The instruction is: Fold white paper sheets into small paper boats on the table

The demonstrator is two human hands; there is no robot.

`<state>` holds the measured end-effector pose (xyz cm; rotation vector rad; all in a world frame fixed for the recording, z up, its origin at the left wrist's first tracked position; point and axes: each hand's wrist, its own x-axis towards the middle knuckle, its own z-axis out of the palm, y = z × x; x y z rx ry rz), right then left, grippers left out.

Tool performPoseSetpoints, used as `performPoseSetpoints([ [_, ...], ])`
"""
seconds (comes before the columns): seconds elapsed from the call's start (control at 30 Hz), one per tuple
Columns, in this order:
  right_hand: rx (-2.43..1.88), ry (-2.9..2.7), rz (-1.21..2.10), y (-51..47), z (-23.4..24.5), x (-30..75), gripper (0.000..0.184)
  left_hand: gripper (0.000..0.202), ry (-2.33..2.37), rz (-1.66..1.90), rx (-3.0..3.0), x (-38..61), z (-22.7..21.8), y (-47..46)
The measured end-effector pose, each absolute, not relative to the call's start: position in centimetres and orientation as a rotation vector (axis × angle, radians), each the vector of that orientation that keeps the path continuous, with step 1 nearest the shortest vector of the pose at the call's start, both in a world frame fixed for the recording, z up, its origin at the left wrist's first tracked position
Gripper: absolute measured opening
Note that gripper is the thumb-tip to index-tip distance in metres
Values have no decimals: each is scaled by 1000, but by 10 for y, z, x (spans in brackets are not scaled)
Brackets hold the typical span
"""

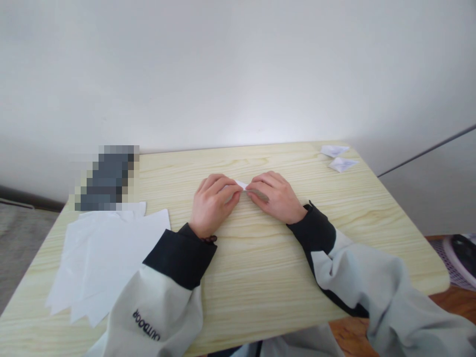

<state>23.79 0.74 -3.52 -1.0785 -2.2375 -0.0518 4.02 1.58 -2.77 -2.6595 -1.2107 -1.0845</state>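
My left hand point(213, 203) and my right hand point(277, 196) meet at the middle of a pale wooden table point(260, 277). Both press with curled fingers on a small folded piece of white paper point(241, 184), of which only a corner shows between the fingertips. The rest of the paper is hidden under my fingers. Both arms wear grey sleeves with black cuffs.
A loose stack of white paper sheets point(100, 258) lies at the left of the table, partly under my left sleeve. Two small folded paper shapes point(339, 158) sit at the far right corner. A blurred dark object point(107, 178) rests at the far left. A white wall stands behind.
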Motion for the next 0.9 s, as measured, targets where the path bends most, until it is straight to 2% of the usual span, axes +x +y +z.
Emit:
performPoseSetpoints([
  [0.9, -1082, -2203, -201, 14, -37, 257, 18, 9, -1280, -1121, -2474, 34, -26, 15],
])
